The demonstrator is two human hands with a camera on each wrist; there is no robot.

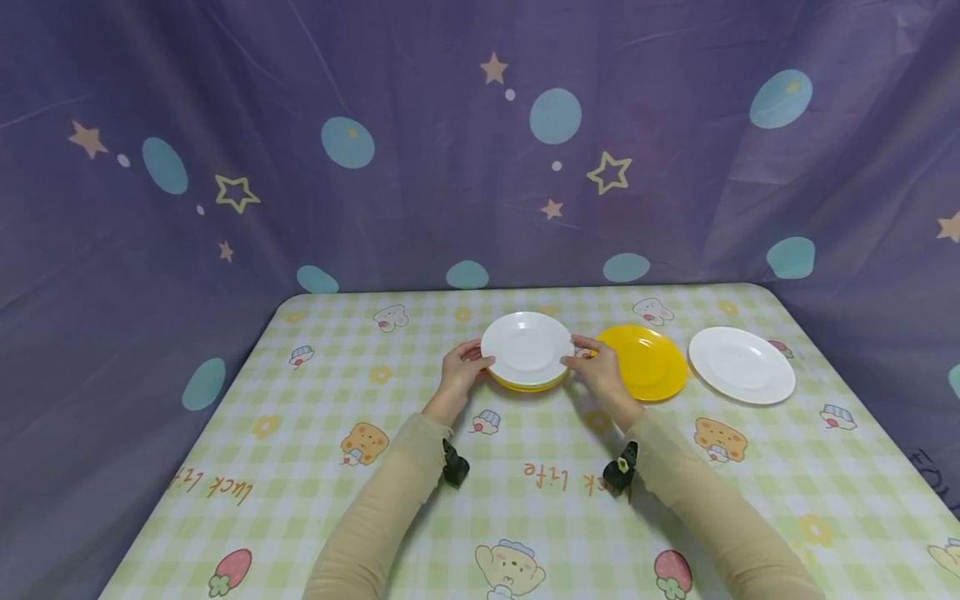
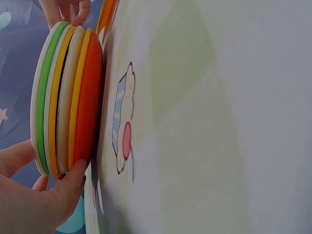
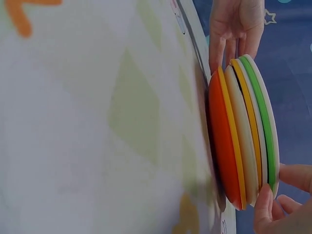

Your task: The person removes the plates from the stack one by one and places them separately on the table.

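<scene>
A stack of round plates [image 1: 527, 348] sits close over the tablecloth, white on top. From the side, in the left wrist view, green, white, yellow, cream and orange rims [image 2: 87, 107] show beneath it, the orange lowest. At the stack's left edge my left hand [image 1: 459, 375] grips it, thumb on the top plate and a fingertip down by the orange plate. My right hand [image 1: 603, 377] pinches the opposite edge, thumb over the white rim. In the right wrist view, a fingertip of my right hand [image 3: 287, 214] touches the green and white rims.
Right of the stack lies a yellow plate [image 1: 647, 363], partly behind my right hand. Beyond it, a white plate [image 1: 741, 365] lies near the table's right side. A green checked tablecloth [image 1: 300, 517] with printed cartoons covers the table. A purple curtain [image 1: 420, 192] hangs behind.
</scene>
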